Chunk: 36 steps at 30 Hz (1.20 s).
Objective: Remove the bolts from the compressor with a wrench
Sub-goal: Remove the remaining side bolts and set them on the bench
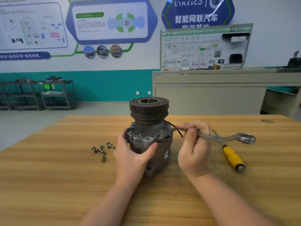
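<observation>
the compressor (149, 136) stands upright on the wooden bench (65, 185), near the middle of the bench and nearer its far edge than its near edge, pulley end up. the left hand (132, 155) grips the compressor body from the left; the thumb lies across the front face and the fingers (124, 133) curl round the far left side. the right hand (193, 149) grips the shank of the wrench (228, 137), fingers closed round it just beside the right flank of the compressor. the working end of the wrench points toward the upper right side of the housing; whether it sits on a bolt head cannot be told. the free ring end projects to the right, above the bench surface. a thin black wire (176, 129) loops out of the housing between the compressor and the right hand.

five loose bolts (101, 150) lie in a cluster on the bench just left of the left hand, apart from the compressor. a screwdriver with a yellow handle (232, 158) lies on the bench to the right of the right hand, under the wrench. bare bench surface extends toward the near edge on both sides of the forearms and toward the left edge.
</observation>
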Each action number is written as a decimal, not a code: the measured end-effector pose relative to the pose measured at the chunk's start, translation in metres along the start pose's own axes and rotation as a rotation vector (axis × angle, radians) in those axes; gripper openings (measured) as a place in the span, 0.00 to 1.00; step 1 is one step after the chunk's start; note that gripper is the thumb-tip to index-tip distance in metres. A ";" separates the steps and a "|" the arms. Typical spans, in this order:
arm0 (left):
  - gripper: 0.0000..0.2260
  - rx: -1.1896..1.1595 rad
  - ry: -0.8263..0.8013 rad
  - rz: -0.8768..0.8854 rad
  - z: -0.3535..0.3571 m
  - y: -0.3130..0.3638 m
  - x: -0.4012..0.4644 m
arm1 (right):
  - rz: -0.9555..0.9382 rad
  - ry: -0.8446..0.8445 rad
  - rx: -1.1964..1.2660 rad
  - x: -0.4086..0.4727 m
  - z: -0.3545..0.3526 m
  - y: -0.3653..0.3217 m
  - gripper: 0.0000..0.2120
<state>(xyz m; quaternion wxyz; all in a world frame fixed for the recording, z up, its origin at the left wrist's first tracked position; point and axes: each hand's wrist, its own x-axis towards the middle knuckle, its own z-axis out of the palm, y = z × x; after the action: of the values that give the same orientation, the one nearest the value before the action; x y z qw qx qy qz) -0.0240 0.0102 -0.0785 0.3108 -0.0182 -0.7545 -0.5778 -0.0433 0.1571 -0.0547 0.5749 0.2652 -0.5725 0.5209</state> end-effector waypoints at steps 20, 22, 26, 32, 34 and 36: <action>0.44 -0.007 -0.063 -0.006 -0.006 0.001 0.000 | 0.393 0.144 0.156 0.012 -0.005 -0.004 0.07; 0.42 -0.026 -0.055 0.005 -0.006 0.001 0.001 | 0.672 0.202 0.296 0.026 -0.007 0.009 0.10; 0.40 -0.075 -0.051 0.024 -0.005 -0.001 0.002 | 1.199 0.113 0.606 0.052 -0.013 0.034 0.10; 0.44 -0.125 -0.123 0.014 -0.006 -0.001 0.003 | 1.016 0.319 0.732 0.055 -0.023 0.030 0.09; 0.44 -0.157 -0.167 -0.021 -0.007 0.000 0.002 | 0.863 0.254 0.594 0.051 -0.022 0.023 0.09; 0.44 -0.162 -0.198 -0.045 -0.007 0.002 0.001 | 0.716 0.180 0.467 0.045 -0.019 0.015 0.08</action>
<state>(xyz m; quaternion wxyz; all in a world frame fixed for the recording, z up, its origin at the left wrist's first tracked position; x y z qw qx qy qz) -0.0206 0.0042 -0.0752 0.2193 -0.0833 -0.7325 -0.6391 -0.0582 0.1917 -0.0211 0.3302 0.1268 -0.4428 0.8239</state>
